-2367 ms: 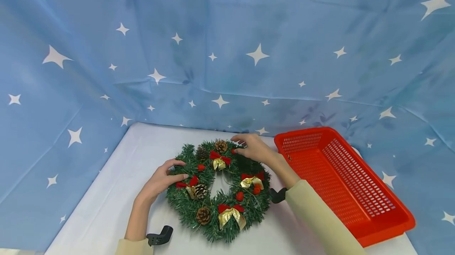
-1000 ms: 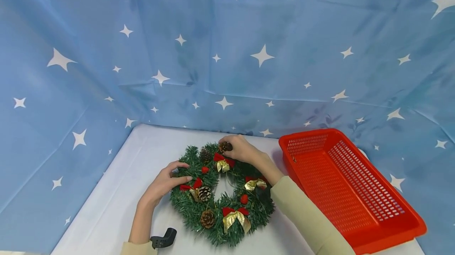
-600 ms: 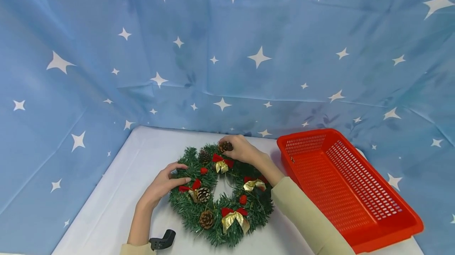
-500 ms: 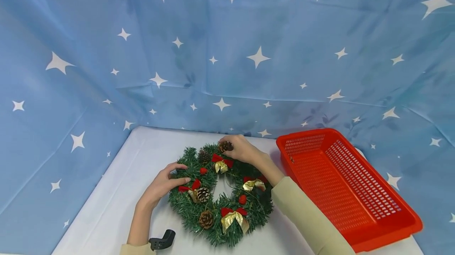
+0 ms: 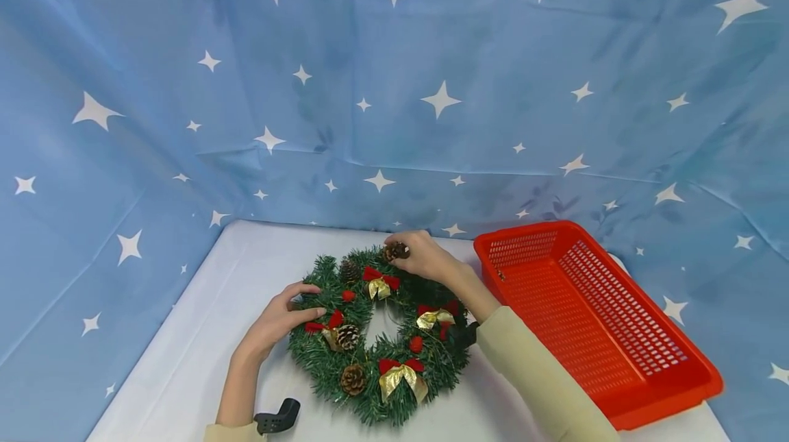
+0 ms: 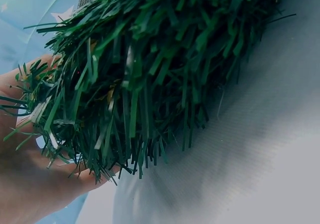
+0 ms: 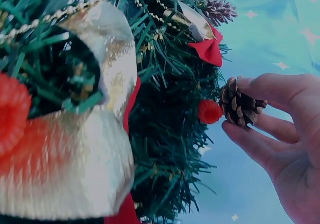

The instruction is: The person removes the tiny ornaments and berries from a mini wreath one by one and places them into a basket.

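A round green wreath lies on the table, dressed with red-and-gold bows, red berries, pine cones and a gold bead string. My left hand holds the wreath's left side, thumb and fingers spread around its greenery; the left wrist view shows the needles between thumb and fingers. At the wreath's far edge my right hand pinches a brown pine cone between thumb and fingers. In the right wrist view that pine cone sits beside a red berry.
To the right stands a red plastic basket with perforated walls, its inner floor bare. The white-covered table meets a blue star-patterned cloth at the back and left. Black wrist mounts are on the wrists.
My right hand has come down onto the far pine cone and pinched it. Over the last half second the cone has shifted slightly right relative to the wreath. The left hand stays in place.
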### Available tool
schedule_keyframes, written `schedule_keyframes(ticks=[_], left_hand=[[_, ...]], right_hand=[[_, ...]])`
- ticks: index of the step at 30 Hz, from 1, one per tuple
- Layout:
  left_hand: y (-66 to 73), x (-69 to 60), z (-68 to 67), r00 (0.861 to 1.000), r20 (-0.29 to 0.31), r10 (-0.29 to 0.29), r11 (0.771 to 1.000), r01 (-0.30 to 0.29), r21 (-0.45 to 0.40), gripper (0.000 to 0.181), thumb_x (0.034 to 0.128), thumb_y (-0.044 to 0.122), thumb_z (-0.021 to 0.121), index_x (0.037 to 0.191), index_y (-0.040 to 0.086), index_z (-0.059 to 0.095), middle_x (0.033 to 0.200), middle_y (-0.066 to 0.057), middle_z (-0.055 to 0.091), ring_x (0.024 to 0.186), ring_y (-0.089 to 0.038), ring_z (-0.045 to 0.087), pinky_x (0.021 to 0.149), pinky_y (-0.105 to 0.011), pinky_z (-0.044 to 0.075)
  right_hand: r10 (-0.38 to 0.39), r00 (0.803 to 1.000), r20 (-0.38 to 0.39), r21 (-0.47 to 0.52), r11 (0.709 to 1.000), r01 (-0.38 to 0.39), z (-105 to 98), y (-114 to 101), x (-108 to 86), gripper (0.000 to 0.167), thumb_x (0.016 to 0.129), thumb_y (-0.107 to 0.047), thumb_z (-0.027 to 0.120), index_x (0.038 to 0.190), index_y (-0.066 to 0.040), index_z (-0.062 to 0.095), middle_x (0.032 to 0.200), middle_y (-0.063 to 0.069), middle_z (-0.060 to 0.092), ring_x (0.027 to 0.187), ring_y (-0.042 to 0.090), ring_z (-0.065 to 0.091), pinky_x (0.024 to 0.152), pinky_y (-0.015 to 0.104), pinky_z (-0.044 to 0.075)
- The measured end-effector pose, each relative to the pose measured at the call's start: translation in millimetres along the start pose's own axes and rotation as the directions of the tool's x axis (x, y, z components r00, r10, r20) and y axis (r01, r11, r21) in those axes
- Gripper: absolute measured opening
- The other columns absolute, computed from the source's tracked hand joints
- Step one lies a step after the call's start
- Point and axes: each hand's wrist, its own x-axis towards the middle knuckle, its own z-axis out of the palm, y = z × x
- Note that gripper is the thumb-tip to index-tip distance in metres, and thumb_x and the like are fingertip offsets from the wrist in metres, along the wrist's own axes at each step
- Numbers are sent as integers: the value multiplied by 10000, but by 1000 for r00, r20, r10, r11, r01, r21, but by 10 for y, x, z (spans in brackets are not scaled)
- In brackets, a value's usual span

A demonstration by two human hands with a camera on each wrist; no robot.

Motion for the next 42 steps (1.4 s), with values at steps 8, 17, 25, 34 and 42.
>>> schedule_keyframes(ticks=[8, 17, 25, 34, 42], left_hand=[[6, -1, -3, 1000, 11, -7, 1000, 7, 6, 551, 931, 360, 773, 1401, 140, 587, 1717, -172, 130, 1380, -425, 477, 974, -523, 482], [3, -1, -28, 1000, 18, -9, 1000, 8, 24, 574, 931, 375, 770, 1420, 150, 569, 1714, -165, 145, 1357, -406, 500, 966, -517, 487], [2, 5, -24, 1000, 21, -12, 1000, 12, 12, 594, 930, 367, 774, 1440, 155, 553, 1709, -154, 164, 1307, -368, 536, 981, -531, 475], [17, 16, 3, 1000, 24, -16, 1000, 16, 13, 594, 936, 358, 769, 1447, 154, 544, 1700, -149, 188, 1290, -356, 542, 978, -521, 472], [24, 20, -10, 1000, 25, -18, 1000, 18, 16, 593, 936, 351, 770, 1447, 154, 545, 1683, -148, 228, 1268, -334, 560, 959, -491, 483]], right_hand=[[21, 1000, -18, -6, 1000, -21, -122, 18, -137, 407, 947, -82, 742, 1338, -9, 655, 1281, 190, 687, 1125, 331, 692, 886, 427, 604], [22, 999, -38, 8, 1000, -22, -263, 58, -330, 391, 936, -66, 749, 1313, -1, 670, 1216, 174, 712, 1045, 293, 716, 846, 388, 610], [37, 997, -68, 23, 999, -35, -382, 118, -530, 391, 916, -63, 768, 1296, -14, 688, 1177, 147, 729, 1040, 276, 726, 849, 379, 623], [81, 991, -108, 75, 994, -73, -533, 264, -773, 370, 915, -21, 740, 1282, -7, 694, 1136, 141, 744, 1011, 267, 745, 837, 366, 627], [139, 980, -142, 35, 990, -136, -683, 384, -969, 377, 908, -53, 757, 1282, -38, 707, 1058, 108, 767, 900, 228, 750, 704, 298, 608]])
